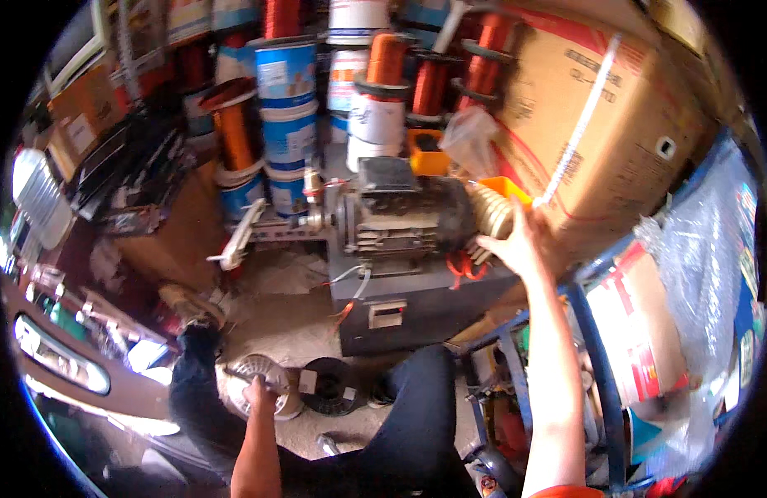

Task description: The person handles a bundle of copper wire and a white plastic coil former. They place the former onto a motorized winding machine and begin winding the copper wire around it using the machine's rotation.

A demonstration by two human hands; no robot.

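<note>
My right hand [516,249] reaches forward with thumb and fingers spread beside a cream, ribbed, stepped cone [493,212]. The fingers seem to touch the cone's right side; firm contact is hard to tell. This cone stands at the right end of a dark, dusty electric motor [400,217], which sits on a grey metal cabinet [425,307]. Low on the left, my left hand [261,394] is closed above a pale round spool [280,407] on the floor. Something thin may be in its fingers, too blurred to name. A black spool [329,387] lies to its right.
Blue buckets [285,108] and spools of copper wire [234,133] stand behind the motor. A large cardboard box [599,124] fills the back right. At right stands a blue-framed rack [578,332] with plastic wrap [698,224]. A metal arm [238,236] juts out left of the motor.
</note>
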